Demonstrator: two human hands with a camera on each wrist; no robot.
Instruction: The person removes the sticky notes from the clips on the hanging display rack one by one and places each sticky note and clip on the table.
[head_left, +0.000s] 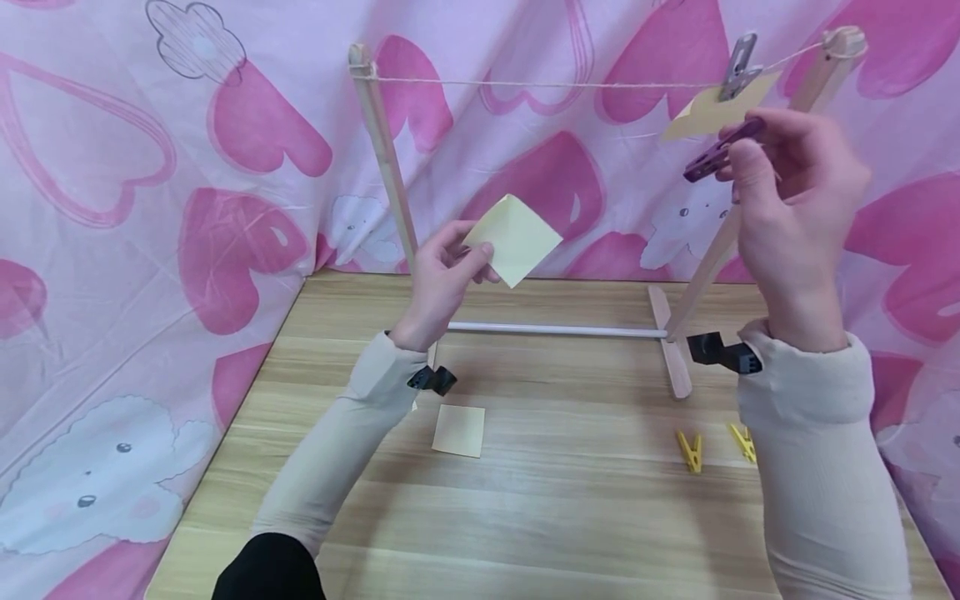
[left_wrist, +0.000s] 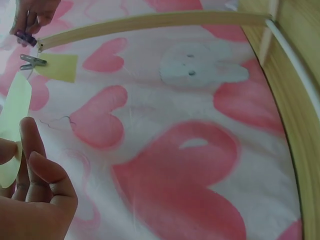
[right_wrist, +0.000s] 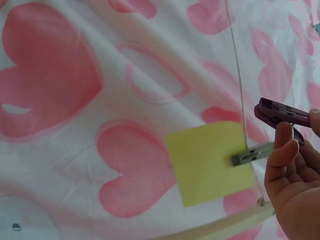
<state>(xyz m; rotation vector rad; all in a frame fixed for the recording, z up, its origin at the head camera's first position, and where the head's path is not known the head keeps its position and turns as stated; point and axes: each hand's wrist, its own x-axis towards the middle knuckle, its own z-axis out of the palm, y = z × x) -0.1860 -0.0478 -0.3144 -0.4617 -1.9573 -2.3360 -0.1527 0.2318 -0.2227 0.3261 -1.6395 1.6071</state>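
My left hand [head_left: 444,287] pinches a pale yellow paper square [head_left: 516,240] by its left corner, below the string [head_left: 525,83] in the head view. A purple clothespin [head_left: 720,152] is held between the thumb and fingers of my right hand [head_left: 806,187], near the string's right end. Just behind it, a grey clothespin [head_left: 738,71] clips another yellow paper [right_wrist: 207,165] to the string. In the right wrist view the purple clothespin's nose points left, above the grey one. The left wrist view shows the held paper nearly edge-on.
Wooden posts [head_left: 384,150] hold the string, and a white rod [head_left: 555,330] joins the stand low down. On the wooden table [head_left: 555,517] lie a paper square [head_left: 459,431] and two yellow clothespins [head_left: 690,451]. A pink heart-patterned cloth [head_left: 262,250] hangs behind.
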